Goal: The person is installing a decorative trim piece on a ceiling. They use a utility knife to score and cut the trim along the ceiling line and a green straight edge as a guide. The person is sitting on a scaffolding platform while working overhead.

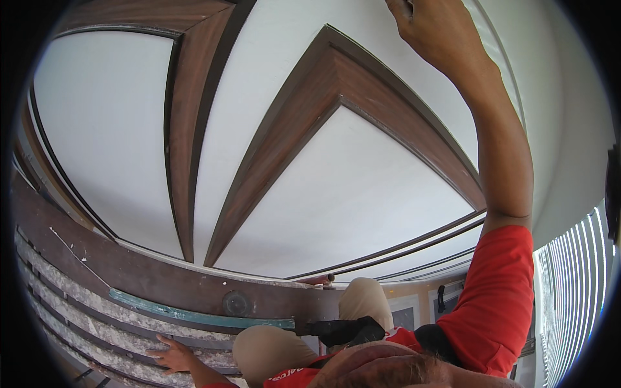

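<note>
My right hand [430, 29] is raised to the top edge of the picture, against a white panelled surface [349, 187] framed by dark brown wooden mouldings [336, 71]. Its fingers are cut off by the frame edge, so what they hold is hidden. My red sleeve [495, 297] covers the upper arm. My left hand [171, 355] lies flat with fingers spread on a plaster-spattered slatted brown surface [84, 310] at the lower left. My knees in beige trousers [272, 349] show at the bottom centre.
A teal strip [194, 317] and a round dark disc [236, 302] sit on the brown ledge. A black strap or pouch [346, 330] lies between my knees. White vertical blinds [576, 278] stand at the right. More white panels [103, 123] fill the left.
</note>
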`<state>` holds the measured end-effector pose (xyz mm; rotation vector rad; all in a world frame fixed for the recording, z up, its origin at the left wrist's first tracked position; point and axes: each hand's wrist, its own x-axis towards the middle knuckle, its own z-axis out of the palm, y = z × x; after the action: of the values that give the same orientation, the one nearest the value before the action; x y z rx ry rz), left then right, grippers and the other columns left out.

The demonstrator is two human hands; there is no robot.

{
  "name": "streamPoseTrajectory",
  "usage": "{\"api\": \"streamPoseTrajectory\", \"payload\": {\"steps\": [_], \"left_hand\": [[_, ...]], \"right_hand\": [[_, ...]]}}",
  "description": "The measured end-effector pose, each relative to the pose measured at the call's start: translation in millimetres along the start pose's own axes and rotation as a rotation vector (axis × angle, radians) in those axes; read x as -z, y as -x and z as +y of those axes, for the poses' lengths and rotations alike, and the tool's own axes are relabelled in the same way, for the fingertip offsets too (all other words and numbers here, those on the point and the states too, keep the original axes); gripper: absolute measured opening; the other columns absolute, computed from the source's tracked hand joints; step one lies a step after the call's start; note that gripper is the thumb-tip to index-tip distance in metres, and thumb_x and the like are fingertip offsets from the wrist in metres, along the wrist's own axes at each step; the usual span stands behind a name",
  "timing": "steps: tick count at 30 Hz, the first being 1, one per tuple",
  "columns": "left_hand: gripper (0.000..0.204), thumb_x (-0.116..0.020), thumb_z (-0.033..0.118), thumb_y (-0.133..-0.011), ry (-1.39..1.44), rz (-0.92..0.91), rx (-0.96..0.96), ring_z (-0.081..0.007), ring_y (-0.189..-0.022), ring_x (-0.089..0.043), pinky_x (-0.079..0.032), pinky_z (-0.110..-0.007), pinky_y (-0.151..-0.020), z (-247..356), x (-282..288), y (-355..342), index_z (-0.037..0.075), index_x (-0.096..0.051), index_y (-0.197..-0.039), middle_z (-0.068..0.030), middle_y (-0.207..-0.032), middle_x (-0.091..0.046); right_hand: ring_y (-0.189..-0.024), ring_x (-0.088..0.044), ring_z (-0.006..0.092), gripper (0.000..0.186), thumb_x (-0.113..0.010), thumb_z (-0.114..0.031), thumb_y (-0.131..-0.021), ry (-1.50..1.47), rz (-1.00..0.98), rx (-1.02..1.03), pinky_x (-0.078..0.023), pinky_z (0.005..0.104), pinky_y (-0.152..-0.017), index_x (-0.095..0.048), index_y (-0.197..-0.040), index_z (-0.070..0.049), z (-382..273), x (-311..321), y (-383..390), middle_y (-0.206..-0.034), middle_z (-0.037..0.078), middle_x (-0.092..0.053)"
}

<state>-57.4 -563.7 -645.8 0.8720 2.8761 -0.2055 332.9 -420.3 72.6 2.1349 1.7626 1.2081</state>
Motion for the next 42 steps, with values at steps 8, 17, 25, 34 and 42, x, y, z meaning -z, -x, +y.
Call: {"api": "streamPoseTrajectory", "payload": {"steps": [8,17,25,34,42], "left_hand": [[0.101,-0.020,0.087,-0.093,0.019,0.012,-0.009,-0.0403,-0.135,-0.051,-0.019,-0.066,-0.121,0,-2,0,0.016,-0.022,-0.165,-0.0221,-0.145,-0.050],[0.103,-0.020,0.088,-0.092,0.127,0.007,-0.026,-0.0427,-0.133,-0.052,-0.015,-0.067,-0.121,-6,7,2,0.016,-0.021,-0.165,-0.0263,-0.139,-0.052],[0.107,-0.021,0.091,-0.089,0.119,0.020,-0.035,-0.0427,-0.133,-0.053,-0.018,-0.068,-0.120,-7,7,-3,0.014,-0.023,-0.164,-0.0261,-0.142,-0.052],[0.108,-0.020,0.091,-0.089,0.105,0.034,-0.037,-0.0414,-0.134,-0.052,-0.018,-0.067,-0.120,-4,1,1,0.014,-0.022,-0.165,-0.0250,-0.143,-0.051],[0.108,-0.022,0.091,-0.088,0.085,0.014,-0.027,-0.0408,-0.135,-0.052,-0.015,-0.065,-0.122,-6,5,-3,0.014,-0.022,-0.164,-0.0250,-0.146,-0.050]], "right_hand": [[-0.078,-0.069,0.0360,0.039,-0.051,-0.025,-0.107,0.056,0.064,0.065,-0.054,0.0462,-0.074,-0.057,-0.133,0.002,1,1,4,-0.088,0.024,-0.071],[-0.078,-0.069,0.0404,0.028,-0.053,-0.022,-0.104,0.175,0.066,0.096,-0.053,0.0507,-0.073,-0.061,-0.117,0.001,-7,7,10,-0.084,0.025,-0.070],[-0.078,-0.069,0.0395,0.025,-0.053,-0.021,-0.104,0.234,-0.006,0.023,-0.053,0.0509,-0.071,-0.060,-0.116,0.000,-8,11,25,-0.083,0.025,-0.069],[-0.074,-0.068,0.0382,0.027,-0.053,-0.021,-0.105,0.208,-0.179,-0.170,-0.053,0.0492,-0.070,-0.058,-0.122,0.000,6,12,26,-0.081,0.022,-0.070],[-0.069,-0.069,0.0363,0.040,-0.056,-0.028,-0.106,0.349,-0.011,-0.076,-0.055,0.0468,-0.068,-0.054,-0.142,-0.012,37,-6,47,-0.081,0.020,-0.072]]}}
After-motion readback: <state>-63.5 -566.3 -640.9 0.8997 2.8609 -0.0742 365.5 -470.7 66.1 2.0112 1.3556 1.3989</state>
